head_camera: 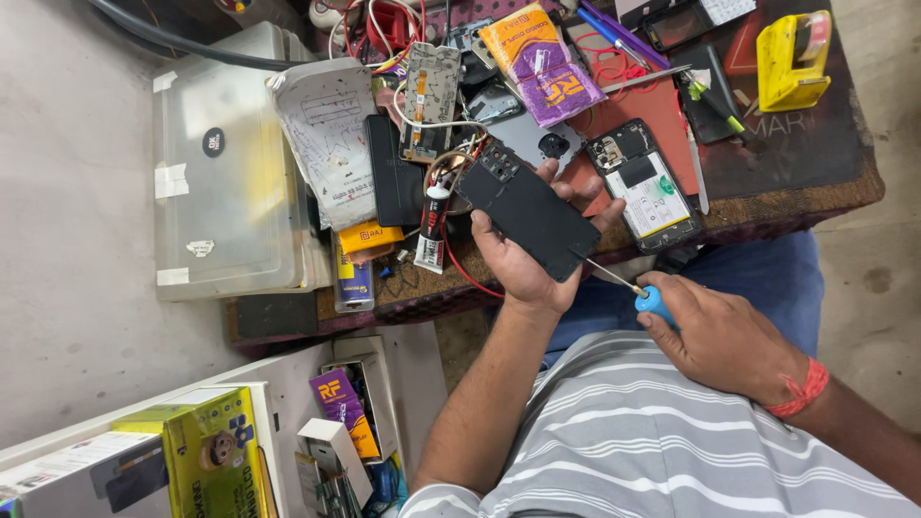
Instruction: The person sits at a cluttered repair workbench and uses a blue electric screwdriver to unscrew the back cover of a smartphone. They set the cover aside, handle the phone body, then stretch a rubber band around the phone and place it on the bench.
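The left hand point(523, 259) grips a black phone point(526, 208) from below, fingers wrapped around its sides, just over the near edge of the table point(796, 153). The right hand point(718, 338) is closed on a blue-handled screwdriver point(641, 291); its thin tip touches the phone's lower corner. Only the space above the person's lap is open. On the table, close beside the phone, lie an opened phone point(648, 184) with its battery visible, a glue tube point(433, 230) and red wires point(465, 269). A clear plastic box point(225, 163) fills the far left side, and a yellow tool point(792, 59) stands apart at the right.
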{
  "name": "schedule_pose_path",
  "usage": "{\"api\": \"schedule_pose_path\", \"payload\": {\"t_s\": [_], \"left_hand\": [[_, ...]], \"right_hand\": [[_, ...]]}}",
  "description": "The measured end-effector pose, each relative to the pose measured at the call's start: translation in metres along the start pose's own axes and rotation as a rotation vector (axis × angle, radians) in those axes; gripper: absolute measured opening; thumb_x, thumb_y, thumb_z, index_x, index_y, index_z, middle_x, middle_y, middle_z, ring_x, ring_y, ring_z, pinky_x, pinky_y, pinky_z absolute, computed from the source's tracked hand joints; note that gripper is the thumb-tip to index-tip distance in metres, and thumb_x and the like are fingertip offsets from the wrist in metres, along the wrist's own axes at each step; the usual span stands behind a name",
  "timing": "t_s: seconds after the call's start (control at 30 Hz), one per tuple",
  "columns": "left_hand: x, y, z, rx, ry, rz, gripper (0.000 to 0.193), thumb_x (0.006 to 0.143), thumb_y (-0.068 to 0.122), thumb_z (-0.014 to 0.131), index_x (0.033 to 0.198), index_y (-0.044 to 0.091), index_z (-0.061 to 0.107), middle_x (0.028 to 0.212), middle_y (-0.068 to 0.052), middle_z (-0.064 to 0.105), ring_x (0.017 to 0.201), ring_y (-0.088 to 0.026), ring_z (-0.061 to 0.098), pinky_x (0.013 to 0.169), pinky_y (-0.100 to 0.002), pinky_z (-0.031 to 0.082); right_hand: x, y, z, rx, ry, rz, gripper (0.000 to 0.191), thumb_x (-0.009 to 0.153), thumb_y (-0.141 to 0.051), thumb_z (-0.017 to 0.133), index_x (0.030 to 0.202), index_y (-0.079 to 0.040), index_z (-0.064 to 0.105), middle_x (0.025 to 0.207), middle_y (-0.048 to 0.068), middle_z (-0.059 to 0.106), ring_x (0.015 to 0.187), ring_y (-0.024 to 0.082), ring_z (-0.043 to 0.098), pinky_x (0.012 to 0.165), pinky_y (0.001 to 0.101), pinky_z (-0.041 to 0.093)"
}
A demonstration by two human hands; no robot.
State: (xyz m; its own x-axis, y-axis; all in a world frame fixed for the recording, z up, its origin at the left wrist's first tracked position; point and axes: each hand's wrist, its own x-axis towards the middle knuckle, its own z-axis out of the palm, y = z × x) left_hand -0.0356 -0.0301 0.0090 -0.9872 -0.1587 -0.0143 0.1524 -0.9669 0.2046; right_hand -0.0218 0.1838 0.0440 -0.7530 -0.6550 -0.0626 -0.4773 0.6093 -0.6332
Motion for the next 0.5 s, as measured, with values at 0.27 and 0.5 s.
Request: {"api": "schedule_pose_path", "payload": {"t_s": [0.27,0.5], "left_hand": [[0.005,0.0,0.008,0.107,0.06,0.093,0.092,0.101,0.08,0.035,0.146,0.0,0.047,0.113,-0.011,0.066,0.125,-0.034,0.063,0.112,-0.069,0.043],[0.005,0.001,0.017,0.044,0.033,0.11,0.087,0.099,0.079,0.043,0.141,0.003,0.05,0.113,-0.01,0.065,0.126,-0.033,0.061,0.114,-0.066,0.044]], "right_hand": [[0.007,-0.007,-0.006,0.0,-0.005,0.026,0.046,0.091,-0.032,0.062,0.126,-0.004,0.056,0.104,0.019,0.072,0.086,0.038,0.072,0.07,0.0462,0.059],[0.012,-0.016,-0.014,0.033,0.009,0.059,0.044,0.09,-0.03,0.061,0.124,-0.003,0.057,0.105,0.018,0.072,0.087,0.039,0.073,0.068,0.0456,0.059]]}}
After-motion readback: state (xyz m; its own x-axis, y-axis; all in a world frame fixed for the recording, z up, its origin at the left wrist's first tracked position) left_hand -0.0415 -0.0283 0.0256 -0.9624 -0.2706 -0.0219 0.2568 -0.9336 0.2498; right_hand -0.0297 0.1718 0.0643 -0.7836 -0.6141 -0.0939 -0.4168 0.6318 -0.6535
